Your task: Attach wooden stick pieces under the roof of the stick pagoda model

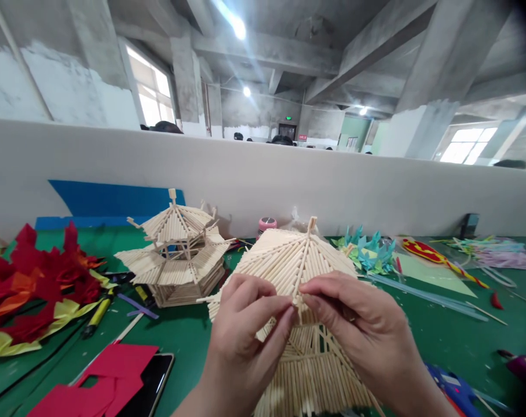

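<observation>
Fingertips of the left hand (245, 324) and right hand (354, 324) pinched shut on the stick roof (289, 258), held above the green counter (441, 330); a finished stick pavilion (176, 255) stood just behind, left.

The counter (193, 330) has a green top and a pale partition along its far edge. A finished stick pagoda (176, 258) stands on it. Left of the pagoda lie red and yellow paper leaves (32, 289); just in front of it, a yellow-and-black pen (97, 315). Nearer the viewer, red paper cutouts (102, 376) overlap a phone (148, 385). Well right of the pagoda sit teal paper flowers (367, 252) and a pale green sheet (428, 275).
</observation>
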Demonstrator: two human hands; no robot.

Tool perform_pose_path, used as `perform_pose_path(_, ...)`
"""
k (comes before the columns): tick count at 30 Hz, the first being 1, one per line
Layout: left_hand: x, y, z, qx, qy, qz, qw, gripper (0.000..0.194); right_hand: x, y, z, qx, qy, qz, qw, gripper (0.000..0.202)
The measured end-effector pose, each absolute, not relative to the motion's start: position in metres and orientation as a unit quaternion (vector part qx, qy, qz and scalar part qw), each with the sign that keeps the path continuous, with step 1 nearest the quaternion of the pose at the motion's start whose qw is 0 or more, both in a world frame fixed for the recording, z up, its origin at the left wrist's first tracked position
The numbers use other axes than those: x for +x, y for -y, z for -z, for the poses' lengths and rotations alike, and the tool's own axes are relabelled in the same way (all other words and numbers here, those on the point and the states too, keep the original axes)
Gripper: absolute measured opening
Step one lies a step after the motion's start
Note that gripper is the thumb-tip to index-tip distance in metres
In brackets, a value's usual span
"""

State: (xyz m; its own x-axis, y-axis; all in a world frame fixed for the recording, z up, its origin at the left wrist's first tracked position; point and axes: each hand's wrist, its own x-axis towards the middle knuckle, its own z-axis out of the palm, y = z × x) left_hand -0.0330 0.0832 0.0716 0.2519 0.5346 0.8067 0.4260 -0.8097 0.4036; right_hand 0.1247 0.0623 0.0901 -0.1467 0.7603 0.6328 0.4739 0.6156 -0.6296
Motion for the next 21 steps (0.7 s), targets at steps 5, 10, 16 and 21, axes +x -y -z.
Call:
perform_pose_path(5, -0.0330, -0.0832, -0.0722, 0.790, -0.309, -0.526, 0.064, 0.012, 0.1245, -0.0626, -0.0908, -0.398, 0.751, -0.146, 0.506, 0.017)
perform_pose_path(10, -0.0330, -0.0832, -0.0712, 0.788, -0.300, -0.533, 0.064, 0.013, 0.1240, -0.0629, -0.0897, -0.388, 0.753, -0.149, 0.509, 0.021)
perform_pose_path(16, -0.0333, -0.0826, -0.0719, 0.789, -0.298, -0.534, 0.063, 0.012, 0.1243, -0.0634, -0.0912, -0.384, 0.759, -0.152, 0.503, 0.020)
perform_pose_path(21, -0.0330, -0.0837, -0.0711, 0.789, -0.301, -0.533, 0.062, 0.013, 0.1232, -0.0645, -0.0911, -0.382, 0.763, -0.142, 0.502, 0.019)
